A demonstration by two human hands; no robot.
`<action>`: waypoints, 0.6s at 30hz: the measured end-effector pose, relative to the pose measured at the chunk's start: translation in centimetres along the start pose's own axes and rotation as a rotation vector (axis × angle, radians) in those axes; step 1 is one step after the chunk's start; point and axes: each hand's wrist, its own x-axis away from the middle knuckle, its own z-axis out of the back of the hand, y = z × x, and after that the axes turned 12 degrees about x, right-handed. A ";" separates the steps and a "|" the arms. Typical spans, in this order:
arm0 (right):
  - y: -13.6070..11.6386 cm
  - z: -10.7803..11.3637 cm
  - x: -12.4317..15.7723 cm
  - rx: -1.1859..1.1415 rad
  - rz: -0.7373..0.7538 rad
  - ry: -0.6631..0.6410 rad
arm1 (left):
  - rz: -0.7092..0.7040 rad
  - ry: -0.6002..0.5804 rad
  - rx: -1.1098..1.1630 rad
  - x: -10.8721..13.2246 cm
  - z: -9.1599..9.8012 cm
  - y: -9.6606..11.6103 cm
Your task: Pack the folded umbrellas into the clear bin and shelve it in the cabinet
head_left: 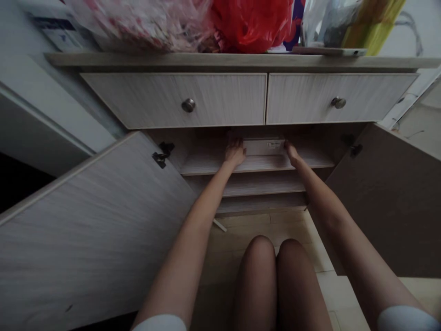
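Observation:
A pale, flat box [259, 147] with a small printed label on its front lies on the upper shelf [203, 158] inside the cabinet. My left hand [235, 152] is at the box's left end, its fingers resting over the corner. At the opposite end, my right hand [291, 151] grips the side, thumb toward the front. Both arms reach forward between the two open doors. The back of the box is lost in the shadow of the compartment.
The left door [103, 220] and right door [389, 197] stand open on either side. Above are two closed drawers [227, 101]. Plastic bags [251, 23] and a thin flat device [330, 51] lie on the cabinet top. Lower shelves [265, 184] sit below the box.

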 end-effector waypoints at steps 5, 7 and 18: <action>-2.4 -1.1 2.9 -0.185 -0.117 -0.178 | 0.051 -0.010 -0.102 3.5 3.8 -1.1; -3.6 -1.9 4.0 -0.228 -0.121 -0.250 | 0.070 -0.011 -0.138 4.8 5.2 -1.6; -6.5 -5.4 5.5 -0.265 -0.153 -0.297 | 0.074 0.027 -0.224 8.5 9.5 -4.0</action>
